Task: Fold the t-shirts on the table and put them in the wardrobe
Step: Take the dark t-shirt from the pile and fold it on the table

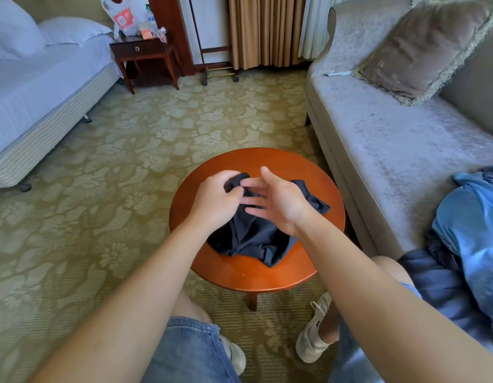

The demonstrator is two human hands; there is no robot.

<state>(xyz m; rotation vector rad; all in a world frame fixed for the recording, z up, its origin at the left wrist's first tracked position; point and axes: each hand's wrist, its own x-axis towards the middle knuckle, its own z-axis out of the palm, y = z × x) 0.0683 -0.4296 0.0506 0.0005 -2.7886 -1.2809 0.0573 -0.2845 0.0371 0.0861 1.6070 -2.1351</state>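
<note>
A crumpled dark navy t-shirt (256, 239) lies bunched on the small round wooden table (240, 275) in front of me. My left hand (212, 200) grips a raised fold of the shirt at its far edge, fingers curled round the cloth. My right hand (281, 200) hovers just right of that fold with its fingers spread and straight, their tips near the cloth; it holds nothing. More clothes, a light blue garment (469, 230) and a dark blue one (433, 280), lie heaped on the sofa seat at my right.
A grey sofa (378, 139) with a brown cushion (425, 48) stands right of the table. A bed (32, 100) is at the left, a dark nightstand (143, 51) behind it. Patterned carpet surrounds the table. My knees and shoes sit under the table's near edge.
</note>
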